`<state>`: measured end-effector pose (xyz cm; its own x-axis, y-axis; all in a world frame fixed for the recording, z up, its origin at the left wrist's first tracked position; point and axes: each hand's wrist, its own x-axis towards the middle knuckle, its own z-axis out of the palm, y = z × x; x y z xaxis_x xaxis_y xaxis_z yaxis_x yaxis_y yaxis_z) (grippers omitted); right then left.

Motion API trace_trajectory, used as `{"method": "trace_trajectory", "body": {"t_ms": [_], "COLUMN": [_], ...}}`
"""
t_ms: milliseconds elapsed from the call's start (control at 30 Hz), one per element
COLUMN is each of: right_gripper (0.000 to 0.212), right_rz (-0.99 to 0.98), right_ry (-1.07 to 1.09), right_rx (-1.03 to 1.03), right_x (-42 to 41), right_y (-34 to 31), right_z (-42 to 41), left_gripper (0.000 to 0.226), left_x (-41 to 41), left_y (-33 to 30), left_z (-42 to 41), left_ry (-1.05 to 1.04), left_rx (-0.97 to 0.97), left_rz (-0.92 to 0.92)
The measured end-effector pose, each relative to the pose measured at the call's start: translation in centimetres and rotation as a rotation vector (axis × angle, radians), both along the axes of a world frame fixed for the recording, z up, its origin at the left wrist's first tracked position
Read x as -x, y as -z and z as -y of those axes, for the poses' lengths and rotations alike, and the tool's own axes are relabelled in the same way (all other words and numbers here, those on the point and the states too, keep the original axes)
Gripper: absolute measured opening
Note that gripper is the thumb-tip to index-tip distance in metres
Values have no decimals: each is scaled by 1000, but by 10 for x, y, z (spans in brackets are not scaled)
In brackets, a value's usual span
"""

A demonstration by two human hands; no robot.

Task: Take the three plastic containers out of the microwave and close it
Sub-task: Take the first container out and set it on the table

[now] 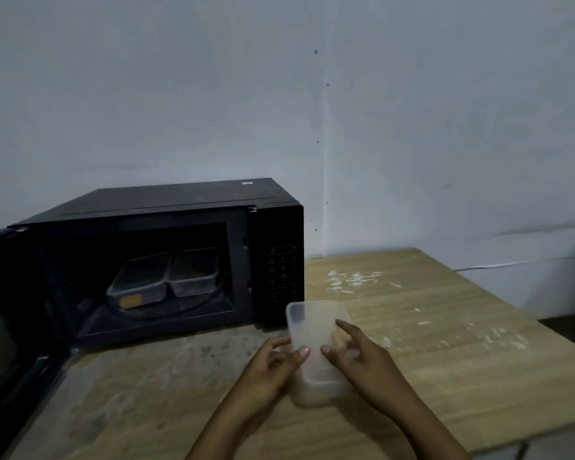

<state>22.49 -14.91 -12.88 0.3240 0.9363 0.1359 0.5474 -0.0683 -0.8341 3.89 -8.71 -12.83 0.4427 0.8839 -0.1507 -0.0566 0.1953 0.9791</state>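
A black microwave [166,207] stands on the left of a wooden table, its door [10,320] swung open to the left. Inside, two clear plastic containers sit side by side on the turntable: the left container [140,280] and the right container [195,272]. A third, translucent lidded container [316,330] is in front of the microwave's control panel, low over or on the table. My left hand [273,366] grips its left side and my right hand [362,356] its right side, thumbs on the lid.
The wooden table [445,343] extends to the right, with white flecks scattered on it. Its right and front edges drop off. A grey wall stands close behind. The open door juts out at the left.
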Motion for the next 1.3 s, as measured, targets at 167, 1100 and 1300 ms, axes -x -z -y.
{"method": "trace_trajectory", "body": {"t_ms": [167, 1100, 1300], "right_gripper": [68, 63, 64], "right_rz": [97, 343, 329], "right_ry": [88, 131, 225], "right_rx": [27, 185, 117], "right_x": [-39, -90, -86], "right_y": [12, 17, 12], "right_z": [-13, -100, -93], "left_gripper": [31, 67, 64], "left_x": [8, 41, 43], "left_y": [23, 48, 46], "left_z": [-30, -45, -44], "left_ry": [-124, -20, -23], "left_rx": [-330, -684, -688], "left_rz": [-440, -1217, -1178]}}
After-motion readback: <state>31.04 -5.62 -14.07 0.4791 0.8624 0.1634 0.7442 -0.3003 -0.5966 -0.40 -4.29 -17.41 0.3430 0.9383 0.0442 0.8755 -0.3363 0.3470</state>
